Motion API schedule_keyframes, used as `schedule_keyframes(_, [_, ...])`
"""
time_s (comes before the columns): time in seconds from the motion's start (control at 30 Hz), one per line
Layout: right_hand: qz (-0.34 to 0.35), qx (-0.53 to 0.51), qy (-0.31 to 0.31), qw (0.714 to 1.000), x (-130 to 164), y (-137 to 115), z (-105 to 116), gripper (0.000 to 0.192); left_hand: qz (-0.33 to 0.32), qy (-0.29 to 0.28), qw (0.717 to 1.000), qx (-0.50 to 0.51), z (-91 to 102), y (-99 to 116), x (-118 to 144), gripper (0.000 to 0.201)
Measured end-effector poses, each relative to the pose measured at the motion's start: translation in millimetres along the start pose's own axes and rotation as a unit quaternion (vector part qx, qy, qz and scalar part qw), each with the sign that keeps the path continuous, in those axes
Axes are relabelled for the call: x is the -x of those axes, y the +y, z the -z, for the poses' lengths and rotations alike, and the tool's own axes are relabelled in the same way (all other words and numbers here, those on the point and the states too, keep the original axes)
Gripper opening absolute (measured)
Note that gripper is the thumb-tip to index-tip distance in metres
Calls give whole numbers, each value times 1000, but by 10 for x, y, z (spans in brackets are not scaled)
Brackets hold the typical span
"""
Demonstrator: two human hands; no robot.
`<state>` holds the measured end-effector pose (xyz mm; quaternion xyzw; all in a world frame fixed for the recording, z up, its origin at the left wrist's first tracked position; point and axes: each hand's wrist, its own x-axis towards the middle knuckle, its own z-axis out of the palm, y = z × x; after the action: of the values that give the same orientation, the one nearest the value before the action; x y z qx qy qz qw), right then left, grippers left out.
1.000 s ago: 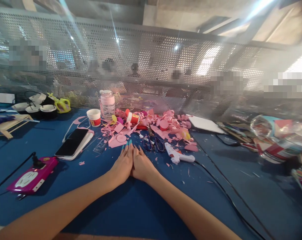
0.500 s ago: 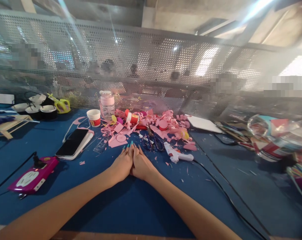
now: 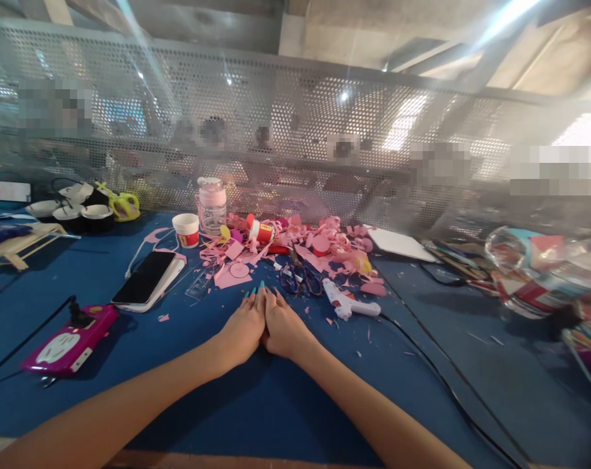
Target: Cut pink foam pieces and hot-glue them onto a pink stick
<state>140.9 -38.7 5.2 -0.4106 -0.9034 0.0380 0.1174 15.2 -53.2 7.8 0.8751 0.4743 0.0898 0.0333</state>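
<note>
My left hand (image 3: 242, 331) and my right hand (image 3: 286, 329) lie side by side on the blue table (image 3: 256, 413), their inner edges touching. The fingers of both point forward, stretched out, with teal nails showing on the left. I see nothing held in either, though the undersides are hidden. Just beyond the fingertips are scissors with dark blue handles (image 3: 289, 281). A white glue gun (image 3: 344, 303) rests to the right of them. Pink paper scraps (image 3: 331, 234) are heaped behind, with a tipped red-and-white paper cup (image 3: 262, 230) among them.
Left of the heap stand an upright paper cup (image 3: 186, 231) and a clear bottle (image 3: 212, 208). Nearer are a phone (image 3: 146, 279) and a magenta power strip (image 3: 70, 342). The glue gun's cord (image 3: 434, 374) crosses the right side. A perforated metal screen (image 3: 295, 117) closes the back.
The view has shifted slightly. Both hands sit a little lower in the picture, still together, and the things on the table have stayed put.
</note>
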Motion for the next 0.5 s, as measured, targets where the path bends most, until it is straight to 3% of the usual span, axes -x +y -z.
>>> schedule_keyframes(0.5, [18,-3,-7,1000,-31,31,-19,75,56,21,998,17,-40,54,15,67])
